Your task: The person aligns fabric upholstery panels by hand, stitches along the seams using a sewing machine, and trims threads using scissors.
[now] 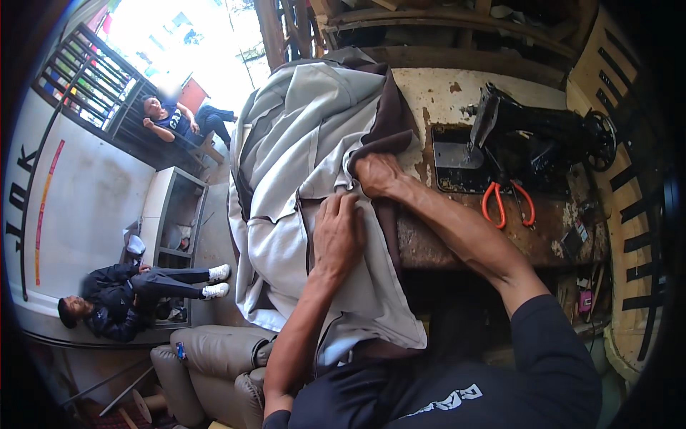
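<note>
A large piece of sewn fabric (286, 107), pale grey on one side and dark brown on the other, is heaped in folds over the table's left part and hangs toward my lap. My left hand (336, 236) is closed on the grey cloth, fingertips at a seam near the middle. Just beyond it, my right hand (379, 175) grips the cloth at the brown edge, its fingers bent in and partly hidden by the folds. The two hands are close together but apart. To their right stands a black sewing machine (529, 143) with a handwheel.
A tool with orange handles (495, 204) lies against the machine's front on the worn wooden table (443, 239). Wooden frames (457, 28) rise behind, and a slatted wooden panel (629, 179) stands right. At left are a padded armchair (214, 357) and two seated people.
</note>
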Motion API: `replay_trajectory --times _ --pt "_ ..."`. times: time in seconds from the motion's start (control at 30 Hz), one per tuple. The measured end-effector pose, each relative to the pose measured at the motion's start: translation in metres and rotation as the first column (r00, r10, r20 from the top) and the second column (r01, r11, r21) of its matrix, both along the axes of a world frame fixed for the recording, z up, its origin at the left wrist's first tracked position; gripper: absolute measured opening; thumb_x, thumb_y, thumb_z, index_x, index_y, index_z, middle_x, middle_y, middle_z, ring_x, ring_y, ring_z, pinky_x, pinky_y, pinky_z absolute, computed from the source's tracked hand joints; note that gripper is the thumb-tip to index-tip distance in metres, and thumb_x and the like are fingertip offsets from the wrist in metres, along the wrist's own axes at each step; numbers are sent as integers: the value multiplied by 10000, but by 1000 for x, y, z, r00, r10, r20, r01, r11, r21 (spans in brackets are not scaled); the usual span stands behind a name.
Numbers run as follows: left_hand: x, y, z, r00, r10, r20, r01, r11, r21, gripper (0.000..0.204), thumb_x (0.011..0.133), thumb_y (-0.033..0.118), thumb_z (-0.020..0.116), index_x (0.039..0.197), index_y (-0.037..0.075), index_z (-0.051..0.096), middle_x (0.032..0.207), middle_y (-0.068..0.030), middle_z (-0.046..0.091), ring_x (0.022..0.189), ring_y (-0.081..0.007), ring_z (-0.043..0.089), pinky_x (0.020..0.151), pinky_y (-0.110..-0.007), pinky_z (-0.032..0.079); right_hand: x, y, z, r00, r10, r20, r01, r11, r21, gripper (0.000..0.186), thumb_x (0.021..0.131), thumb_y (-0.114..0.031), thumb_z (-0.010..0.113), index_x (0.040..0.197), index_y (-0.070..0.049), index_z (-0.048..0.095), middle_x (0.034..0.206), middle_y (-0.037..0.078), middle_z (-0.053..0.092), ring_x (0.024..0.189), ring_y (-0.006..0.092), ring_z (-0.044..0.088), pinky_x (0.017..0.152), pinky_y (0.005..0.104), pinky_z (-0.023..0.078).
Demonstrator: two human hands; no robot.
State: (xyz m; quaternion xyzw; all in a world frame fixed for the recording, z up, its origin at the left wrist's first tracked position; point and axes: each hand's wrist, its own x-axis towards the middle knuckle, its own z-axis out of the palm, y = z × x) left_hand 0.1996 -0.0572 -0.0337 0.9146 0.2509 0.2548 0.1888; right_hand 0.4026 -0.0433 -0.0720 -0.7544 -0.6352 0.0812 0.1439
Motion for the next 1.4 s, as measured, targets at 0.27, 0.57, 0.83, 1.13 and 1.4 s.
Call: replay_trajectory --times 0.27,0.57,0.83,1.13,1.4 --pt "-11 9 -32 995 -49 -92 60 990 125 451 961 241 679 1351 26 605 1447 -187 542 1419 -373 467 1168 -505 367 65 -44 36 712 188 -677 -423 884 -199 502 857 -220 822 1274 34 708 1146 126 779 1063 204 715 954 351 556" --pt "-9 15 -11 953 -182 -242 197 980 41 523 925 235 693 1387 17 579 1494 -210 500 1448 -397 430 1195 -511 356 49 -63 30 854 -66 -517 -27 985 -170 535 782 -325 848 1178 25 762 1115 216 784 1017 298 762 956 384 562" --pt "1 25 -18 948 -237 -211 260 962 86 517 912 277 712 1346 9 633 1448 -226 528 1484 -399 405 1255 -534 278 20 -137 36 108 -171 -979 101 982 -160 760 823 -188 898 1450 35 531 1182 164 729 1056 249 738 908 367 607" --pt "-1 28 -22 938 -251 -240 275 959 72 538 975 359 658 1409 45 603 1467 -210 529 1482 -379 417 1268 -543 250 -13 -138 16 -36 -107 -994 482 869 -111 228 994 -66 694 1191 47 670 1070 85 722 807 134 707 773 290 616" --pt "3 27 -28 937 -244 -250 267 962 64 528 997 383 629 1410 54 601 1475 -208 525 1480 -385 415 1266 -567 251 -26 -173 21 -342 -41 -939 306 940 -152 453 1005 -184 756 1352 47 578 1075 80 721 979 165 735 832 311 625"
